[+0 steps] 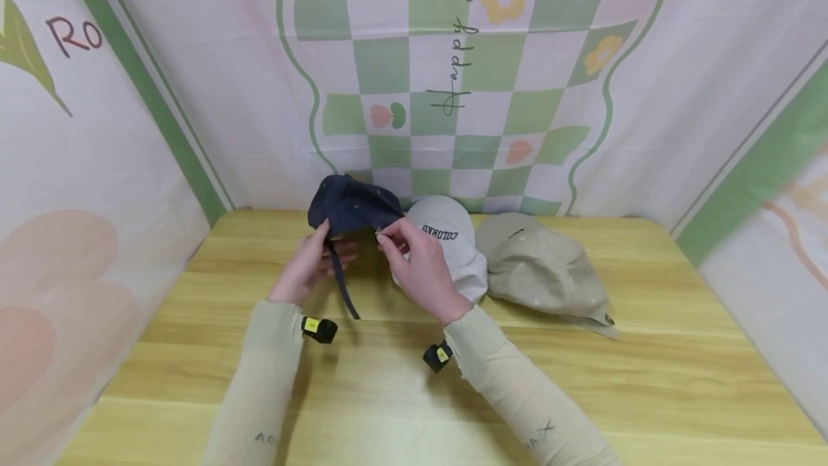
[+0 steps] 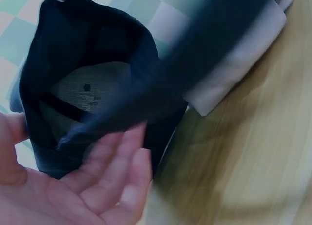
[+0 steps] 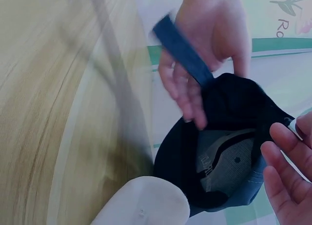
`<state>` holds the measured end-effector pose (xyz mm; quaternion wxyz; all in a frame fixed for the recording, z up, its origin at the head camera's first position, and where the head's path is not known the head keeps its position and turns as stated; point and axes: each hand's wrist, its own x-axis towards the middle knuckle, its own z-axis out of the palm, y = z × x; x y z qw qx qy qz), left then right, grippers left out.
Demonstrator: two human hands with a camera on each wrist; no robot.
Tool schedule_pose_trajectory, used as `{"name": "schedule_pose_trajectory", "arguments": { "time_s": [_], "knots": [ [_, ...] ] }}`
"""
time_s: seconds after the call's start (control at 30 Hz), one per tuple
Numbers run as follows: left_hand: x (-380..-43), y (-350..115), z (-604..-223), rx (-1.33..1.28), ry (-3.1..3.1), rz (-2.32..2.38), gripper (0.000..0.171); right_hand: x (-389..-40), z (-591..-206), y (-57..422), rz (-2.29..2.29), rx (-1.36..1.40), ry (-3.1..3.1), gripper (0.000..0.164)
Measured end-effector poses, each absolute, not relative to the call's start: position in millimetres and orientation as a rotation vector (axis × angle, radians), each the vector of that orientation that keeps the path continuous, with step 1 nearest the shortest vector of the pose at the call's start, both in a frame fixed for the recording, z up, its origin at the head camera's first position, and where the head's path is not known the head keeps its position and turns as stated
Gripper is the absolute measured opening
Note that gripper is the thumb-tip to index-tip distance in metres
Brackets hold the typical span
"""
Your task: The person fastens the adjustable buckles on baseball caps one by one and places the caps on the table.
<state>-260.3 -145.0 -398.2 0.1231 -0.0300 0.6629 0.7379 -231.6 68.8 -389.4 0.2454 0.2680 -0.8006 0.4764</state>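
Note:
A navy baseball cap (image 1: 354,206) is held up at the back of the table, its dark inside and mesh lining (image 3: 226,159) facing the right wrist camera. My left hand (image 1: 304,265) grips its left edge, thumb on the outside and the other fingers spread beneath. From that side the cap's loose strap (image 1: 341,280) dangles; it crosses the left wrist view as a dark blur. At the opposite edge, my right hand (image 1: 423,265) pinches the cap's rim between thumb and forefinger. Exactly what lies under those fingertips is partly hidden.
A light grey cap (image 1: 446,213) with dark lettering lies just right of the navy one, partly behind my right hand. Beside it rests a beige cap (image 1: 546,272). Printed cloth walls (image 1: 239,56) enclose the wooden table (image 1: 375,394) at the back and sides.

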Motion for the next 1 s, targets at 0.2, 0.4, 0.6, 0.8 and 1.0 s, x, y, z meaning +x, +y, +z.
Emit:
{"name": "schedule_pose_trajectory", "arguments": {
  "time_s": [0.2,0.4,0.6,0.8,1.0],
  "knots": [
    [-260.7,-147.4,-388.5,-0.176,1.933,2.2,0.065,-232.6,-386.7,70.2,1.28,0.712,-2.176,0.007],
    [-261.1,-150.5,-386.2,-0.233,1.893,2.317,0.06,-234.7,-383.1,73.4,1.28,0.664,-2.183,0.005],
    [-262.1,-153.0,-387.2,-0.242,1.855,2.514,0.03,-236.0,-382.4,75.2,1.3,0.652,-2.164,0.004],
    [-261.4,-155.8,-385.5,-0.087,1.884,2.589,0.008,-235.3,-382.2,76.3,1.312,0.64,-2.17,0.004],
    [-258.2,-160.4,-384.8,0.096,2.017,2.442,0.035,-235.6,-381.8,78.0,1.301,0.607,-2.183,0.005]
  ]
}}
